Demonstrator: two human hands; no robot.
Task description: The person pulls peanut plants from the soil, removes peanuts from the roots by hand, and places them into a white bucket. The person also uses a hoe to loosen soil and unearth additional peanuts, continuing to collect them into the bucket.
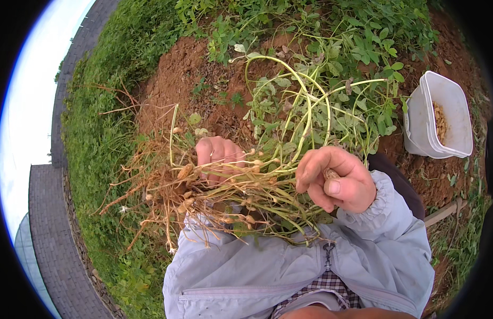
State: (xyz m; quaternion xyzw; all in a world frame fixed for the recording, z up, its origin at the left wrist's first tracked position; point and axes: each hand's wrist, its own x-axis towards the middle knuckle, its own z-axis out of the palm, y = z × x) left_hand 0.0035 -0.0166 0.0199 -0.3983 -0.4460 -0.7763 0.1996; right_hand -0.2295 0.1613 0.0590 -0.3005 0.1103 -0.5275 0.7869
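Observation:
My left hand [219,159] is closed around the stems of an uprooted bunch of peanut plants [238,187], held across my front. Its roots and several peanut pods [185,172] spread toward the left, and the leafy stems bend up and to the right. At the right side of the bunch, my right hand [338,179] holds a peanut pod [331,174] between curled fingers and thumb. Part of my left hand is hidden behind the stems and roots.
A white plastic bucket [449,115] with peanuts [439,123] inside stands on the soil at right. Below it lies a wooden handle [445,212]. Green plants [107,191] grow at left and above, around reddish soil [174,75]. A paved strip [57,235] runs along the far left.

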